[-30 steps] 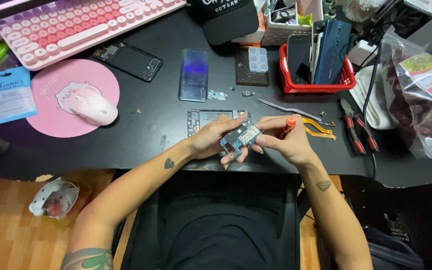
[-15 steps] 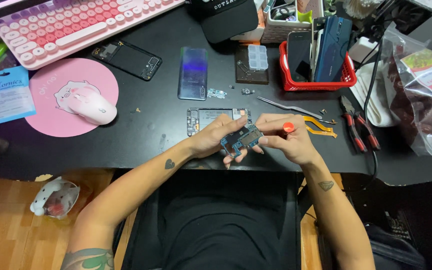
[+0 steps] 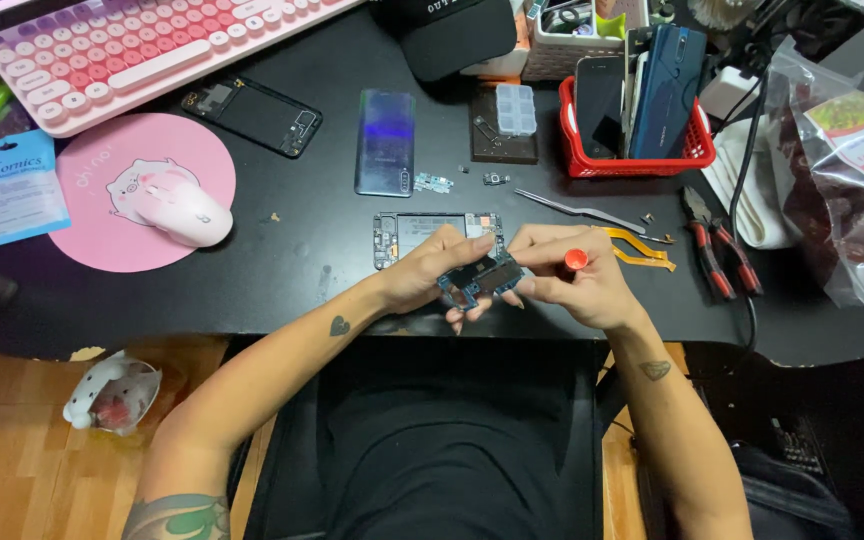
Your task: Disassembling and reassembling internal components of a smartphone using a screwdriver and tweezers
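Both hands meet over the front edge of a black desk (image 3: 302, 250). My left hand (image 3: 432, 275) and my right hand (image 3: 572, 280) together grip a small blue circuit board (image 3: 479, 282) between the fingertips. An orange-red tool tip or cap (image 3: 576, 260) sticks out of my right hand. Just behind the hands lies an opened phone body (image 3: 417, 235) with its insides showing, partly covered by my fingers.
Around it lie a blue phone back cover (image 3: 385, 155), a black phone frame (image 3: 252, 115), tweezers (image 3: 577, 210), an orange flex cable (image 3: 642, 250), red-handled pliers (image 3: 712, 255), a red basket of phones (image 3: 632, 150), a small parts box (image 3: 515, 108), a pink mouse (image 3: 177, 205) on a pink pad and a pink keyboard (image 3: 122, 50).
The hands and the circuit board have shifted very slightly; the board is turned a little between the fingers. Nothing else on the desk has moved.
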